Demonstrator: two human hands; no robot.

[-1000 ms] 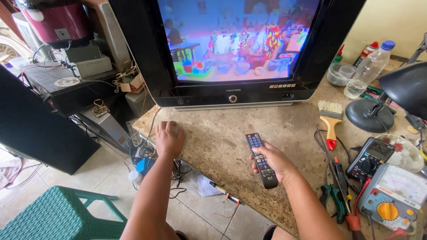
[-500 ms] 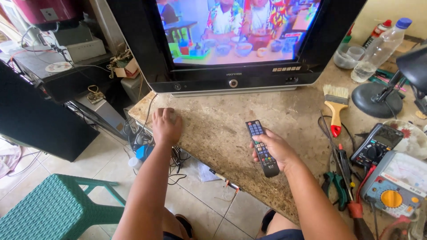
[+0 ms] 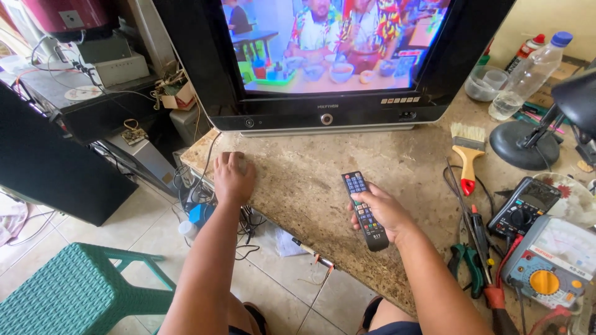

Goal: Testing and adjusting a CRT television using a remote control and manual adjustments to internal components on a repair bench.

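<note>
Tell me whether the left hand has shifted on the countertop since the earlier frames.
No. The left hand rests at the same corner of the countertop, below the television; only the camera moved.
</note>
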